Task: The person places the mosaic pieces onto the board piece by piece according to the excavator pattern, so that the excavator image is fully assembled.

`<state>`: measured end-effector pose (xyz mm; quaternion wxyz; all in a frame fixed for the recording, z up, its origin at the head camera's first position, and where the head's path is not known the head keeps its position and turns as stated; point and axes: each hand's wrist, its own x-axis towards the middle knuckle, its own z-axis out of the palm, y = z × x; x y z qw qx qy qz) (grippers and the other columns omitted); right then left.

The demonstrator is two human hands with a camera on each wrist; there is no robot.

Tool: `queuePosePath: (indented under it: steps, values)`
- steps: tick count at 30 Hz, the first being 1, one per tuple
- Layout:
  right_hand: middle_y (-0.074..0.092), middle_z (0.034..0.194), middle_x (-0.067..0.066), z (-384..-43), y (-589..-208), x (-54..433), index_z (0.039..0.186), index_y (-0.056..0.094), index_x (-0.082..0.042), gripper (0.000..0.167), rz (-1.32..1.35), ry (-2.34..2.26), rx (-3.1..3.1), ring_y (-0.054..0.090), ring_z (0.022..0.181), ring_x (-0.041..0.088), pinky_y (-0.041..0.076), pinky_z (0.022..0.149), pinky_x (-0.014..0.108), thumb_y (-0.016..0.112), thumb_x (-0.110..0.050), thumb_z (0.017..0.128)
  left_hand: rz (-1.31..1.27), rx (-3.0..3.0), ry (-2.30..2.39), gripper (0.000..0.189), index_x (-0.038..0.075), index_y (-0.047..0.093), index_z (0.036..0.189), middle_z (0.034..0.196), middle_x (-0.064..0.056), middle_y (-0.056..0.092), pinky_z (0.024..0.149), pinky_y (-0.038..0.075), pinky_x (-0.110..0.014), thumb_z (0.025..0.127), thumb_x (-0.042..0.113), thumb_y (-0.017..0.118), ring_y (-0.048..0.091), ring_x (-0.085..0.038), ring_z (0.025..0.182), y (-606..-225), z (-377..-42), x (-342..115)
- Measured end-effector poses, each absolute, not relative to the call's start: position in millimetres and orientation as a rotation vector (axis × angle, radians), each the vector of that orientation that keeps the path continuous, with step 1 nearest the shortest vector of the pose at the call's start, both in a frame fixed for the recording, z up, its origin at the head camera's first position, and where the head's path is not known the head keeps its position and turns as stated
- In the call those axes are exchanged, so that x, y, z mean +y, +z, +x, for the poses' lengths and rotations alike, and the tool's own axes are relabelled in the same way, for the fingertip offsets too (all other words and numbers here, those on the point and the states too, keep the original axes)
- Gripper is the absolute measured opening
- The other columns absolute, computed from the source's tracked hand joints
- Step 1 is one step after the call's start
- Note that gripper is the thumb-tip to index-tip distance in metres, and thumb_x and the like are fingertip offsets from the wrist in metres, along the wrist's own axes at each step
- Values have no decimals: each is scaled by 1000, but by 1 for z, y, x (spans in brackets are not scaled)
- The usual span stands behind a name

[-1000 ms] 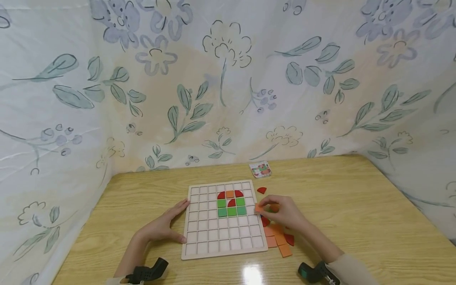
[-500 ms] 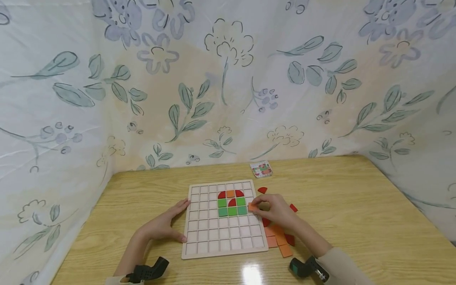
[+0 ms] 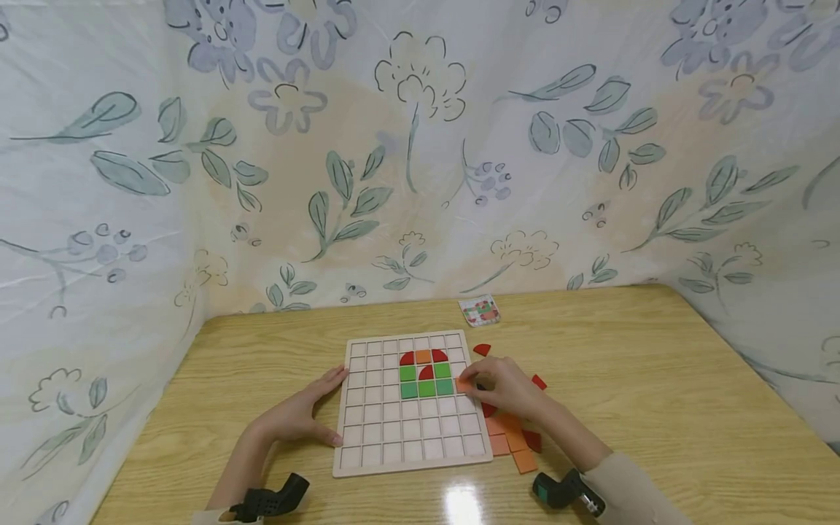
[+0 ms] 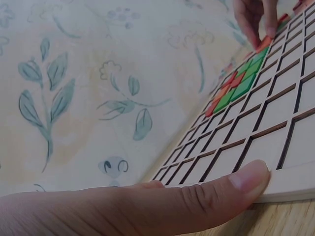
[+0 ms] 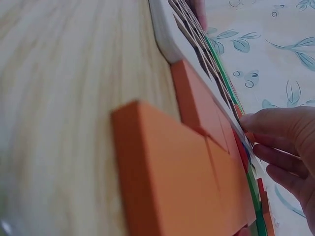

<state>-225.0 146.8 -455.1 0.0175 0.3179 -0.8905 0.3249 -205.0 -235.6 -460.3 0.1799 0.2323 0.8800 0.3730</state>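
My right hand pinches an orange square tile between thumb and fingertips, over a cell near the board's right edge, just right of a teal-green tile. The wooden grid board carries a block of square green tiles, an orange square and red quarter-round pieces. Spread along the board's left edge, my left hand touches it with fingertips at the far part and thumb lower down. The left wrist view shows that thumb against the light rim. The right fingers partly cover the held tile.
Loose orange tiles and red pieces lie along the board's right side, partly under my right hand and wrist. A red quarter-round lies past the board's upper right. A small pattern card sits near the back edge, before a floral cloth.
My right hand has moved left with the orange tile, from beyond the board's right edge to over a cell beside the teal-green tile. The left hand stays at the board's edge.
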Motion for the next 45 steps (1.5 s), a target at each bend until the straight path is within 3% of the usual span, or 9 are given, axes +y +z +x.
queuePosePath:
  steps: [8, 14, 18, 36, 45]
  values:
    - [68, 94, -5, -224, -456, 144, 97, 70, -11, 19, 944, 1019, -2801, 56, 85, 10, 50, 78, 29, 73, -15, 79, 661, 2467, 1077, 108, 9, 18, 148, 154, -17, 8, 105, 12, -64, 64, 33, 82, 4, -44, 138, -459, -204, -236]
    - [67, 101, -4, -219, -455, 146, 102, 70, -12, 26, 830, 1152, -2842, 58, 97, 17, 48, 86, 40, 74, -21, 78, 662, 2475, 1074, 109, 10, 19, 148, 154, -16, 8, 105, 12, -63, 64, 36, 82, 4, -42, 138, -460, -204, -236]
    - [66, 106, -1, -218, -460, 150, 104, 69, -13, 25, 713, 1287, -2823, 60, 105, 22, 48, 89, 43, 72, -16, 80, 662, 2483, 1069, 109, 10, 19, 148, 154, -16, 8, 105, 12, -63, 64, 37, 82, 4, -42, 139, -461, -204, -236]
    - [67, 104, 2, -223, -466, 167, 105, 68, -9, 25, 751, 1114, -2804, 60, 101, 22, 48, 88, 41, 70, -9, 80, 661, 2480, 1076, 110, 9, 18, 148, 154, -16, 8, 106, 12, -62, 64, 39, 81, 4, -41, 139, -463, -205, -236]
    - [69, 101, 0, -220, -467, 171, 103, 68, -10, 24, 800, 1169, -2779, 63, 94, 17, 50, 85, 36, 72, -16, 80, 661, 2479, 1085, 109, 9, 18, 148, 154, -16, 8, 105, 11, -63, 63, 36, 82, 4, -42, 138, -463, -204, -236]
